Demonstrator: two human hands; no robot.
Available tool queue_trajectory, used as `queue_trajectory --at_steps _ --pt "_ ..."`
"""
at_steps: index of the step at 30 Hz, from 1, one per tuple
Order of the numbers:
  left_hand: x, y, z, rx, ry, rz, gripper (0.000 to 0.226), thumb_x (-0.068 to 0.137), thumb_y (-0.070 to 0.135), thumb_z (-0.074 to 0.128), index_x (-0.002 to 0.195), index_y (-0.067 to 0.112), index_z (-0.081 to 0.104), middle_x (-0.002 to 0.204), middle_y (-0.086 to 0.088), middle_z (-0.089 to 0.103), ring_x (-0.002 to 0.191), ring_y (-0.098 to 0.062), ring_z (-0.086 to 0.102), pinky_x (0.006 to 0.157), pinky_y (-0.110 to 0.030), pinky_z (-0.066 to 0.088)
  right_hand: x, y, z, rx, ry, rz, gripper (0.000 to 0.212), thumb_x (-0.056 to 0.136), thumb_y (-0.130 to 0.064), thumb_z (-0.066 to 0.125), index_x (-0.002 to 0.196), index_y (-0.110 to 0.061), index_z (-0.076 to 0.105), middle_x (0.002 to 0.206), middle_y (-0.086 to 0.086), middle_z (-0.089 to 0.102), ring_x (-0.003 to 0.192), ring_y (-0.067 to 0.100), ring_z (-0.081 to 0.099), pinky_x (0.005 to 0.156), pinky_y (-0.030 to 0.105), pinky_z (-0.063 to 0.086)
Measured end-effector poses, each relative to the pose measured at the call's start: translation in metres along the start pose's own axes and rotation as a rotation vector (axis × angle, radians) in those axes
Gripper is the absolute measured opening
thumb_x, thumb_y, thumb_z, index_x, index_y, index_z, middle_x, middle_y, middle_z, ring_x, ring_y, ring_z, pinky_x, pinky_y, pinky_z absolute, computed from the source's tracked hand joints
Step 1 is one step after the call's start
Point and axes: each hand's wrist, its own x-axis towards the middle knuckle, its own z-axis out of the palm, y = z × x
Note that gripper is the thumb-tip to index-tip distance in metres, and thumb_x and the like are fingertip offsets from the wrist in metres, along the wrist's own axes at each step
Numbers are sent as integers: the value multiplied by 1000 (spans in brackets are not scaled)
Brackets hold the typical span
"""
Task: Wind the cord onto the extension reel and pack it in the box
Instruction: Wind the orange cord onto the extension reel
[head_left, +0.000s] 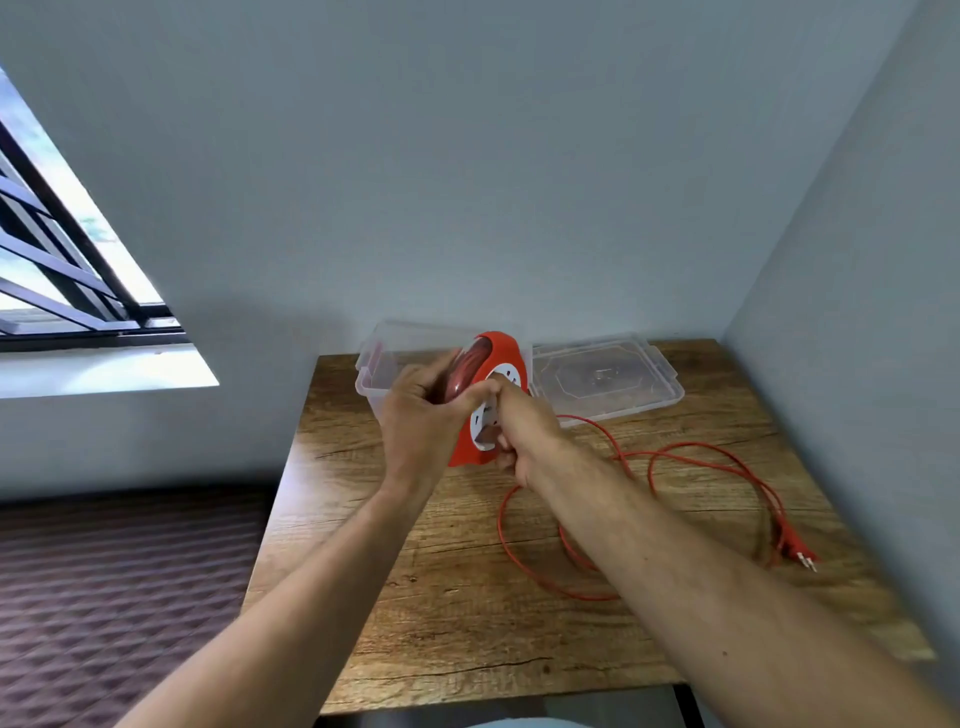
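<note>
**Reel in hand, cord loose on table**

Both hands clasp the red extension reel (488, 395) above the table (467, 597): left hand (421, 421) gripping its rim, right hand (519, 431) its white face. Red cord (675, 467) trails beside the clear box (379, 374) and lid (605, 379).

Head-worn camera looks forward and down, close over the table (467, 597).
</note>
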Motion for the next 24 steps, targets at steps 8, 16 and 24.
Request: queue_trajectory --at_steps 8,16,24 --pt "26 5 -19 -220 59 -299 11 81 15 86 92 16 85 67 24 77 65 19 68 57 -7 53 -3 -3 -42 -715 66 -737 29 94 -24 54 122 -22 57 88 5 77 53 20 64 51 31 52" --pt "40 26 -33 -207 -317 -536 17 77 9 84 93 14 87 103 -23 81 100 -45 77 88 -55 64 12 -2 -75 -1738 -305 -1724 66 87 -8 60 140 -44 46 147 19 44 75 36 67 38 31 44" --pt "31 26 -20 -228 -346 -536 18 78 11 84 96 11 87 99 -22 82 86 -32 78 62 -29 65 16 8 -64 -1706 -174 -1688 57 88 -39 67 140 -40 45 110 17 63 53 35 62 40 35 49"
